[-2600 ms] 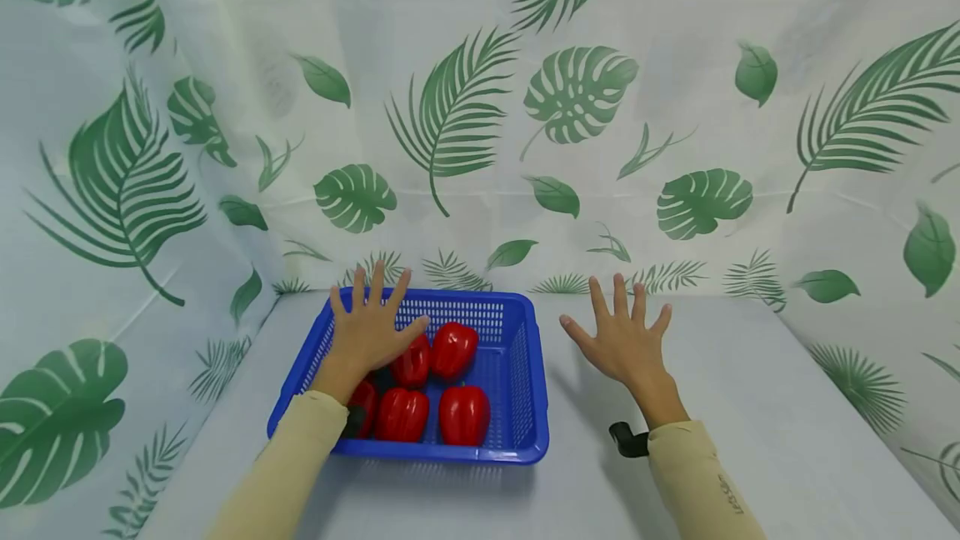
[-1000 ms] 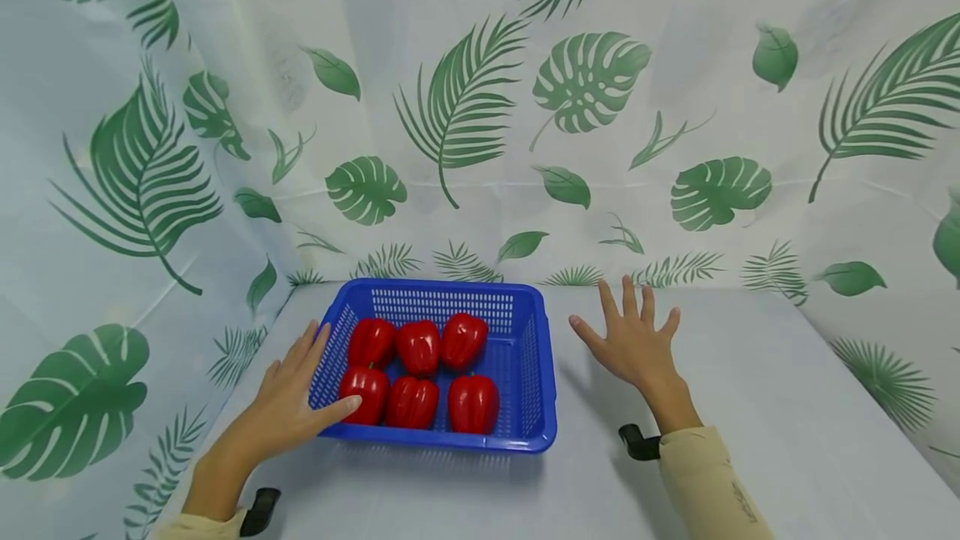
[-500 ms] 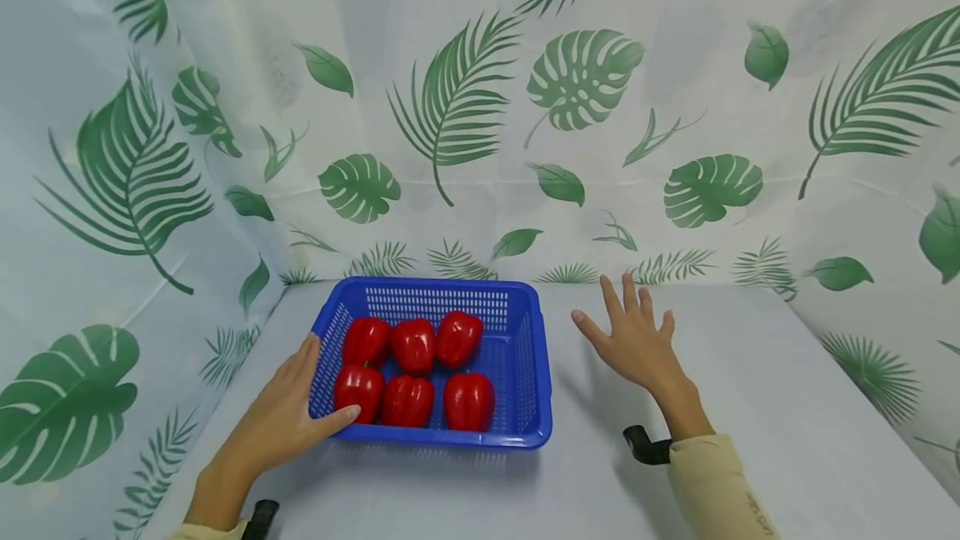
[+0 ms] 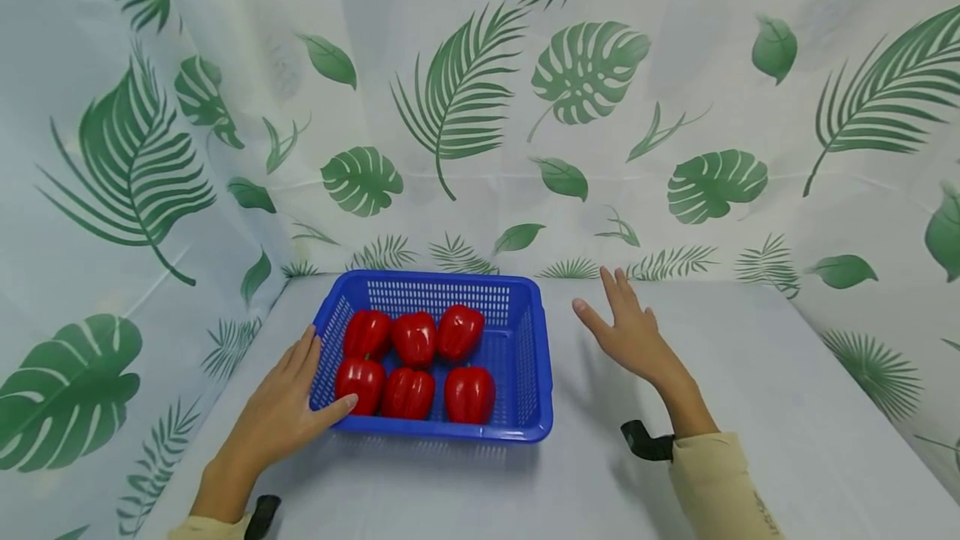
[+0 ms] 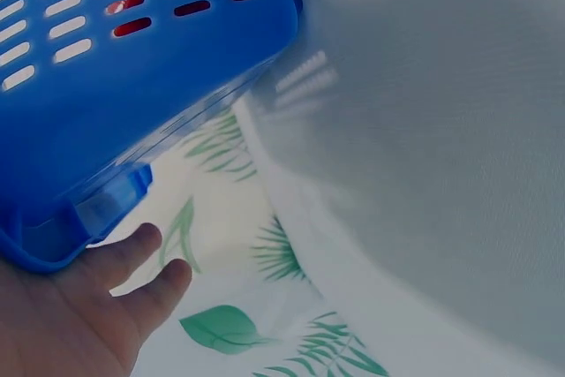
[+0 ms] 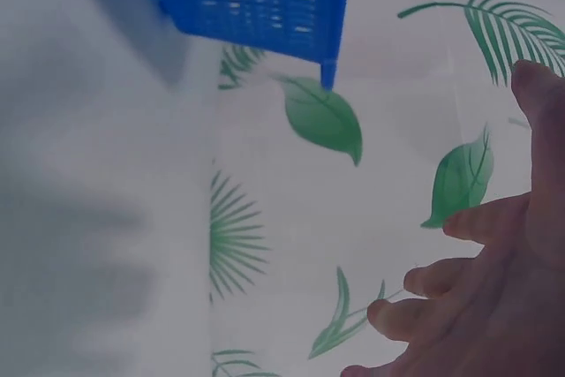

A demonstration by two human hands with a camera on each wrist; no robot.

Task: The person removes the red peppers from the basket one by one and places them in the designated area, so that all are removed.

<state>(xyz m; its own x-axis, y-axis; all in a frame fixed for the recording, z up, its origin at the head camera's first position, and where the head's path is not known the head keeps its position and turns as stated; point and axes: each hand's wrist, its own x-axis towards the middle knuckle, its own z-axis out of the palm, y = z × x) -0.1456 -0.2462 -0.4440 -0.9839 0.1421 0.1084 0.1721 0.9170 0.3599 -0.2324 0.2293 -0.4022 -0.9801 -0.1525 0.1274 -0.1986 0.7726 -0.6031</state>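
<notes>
My left hand point(image 4: 281, 402) grips the near left corner of a blue plastic basket point(image 4: 534, 357). Its thumb lies over the rim, while the fingers run along the outside of the left wall. Two fingertips point(image 5: 163, 293) show past the basket's lip in the left wrist view; the thumb is hidden there. Several glossy red bell peppers point(image 4: 469, 395) sit inside in two rows, toward the basket's left and middle. My right hand point(image 4: 630, 336) is held to the right of the basket, apart from it, with fingers extended and nothing in them.
A white tabletop point(image 4: 600, 490) carries the basket. Leaf-patterned white sheeting point(image 4: 465, 107) walls off the back and both sides. The basket's far rim stands close to the back sheet. A black strap piece point(image 4: 645, 442) sits at my right wrist.
My left hand has moved from above the basket's left part, back and left, and onto its near left corner. The right hand's fingers have drawn closer together. The peppers and basket stay in place.
</notes>
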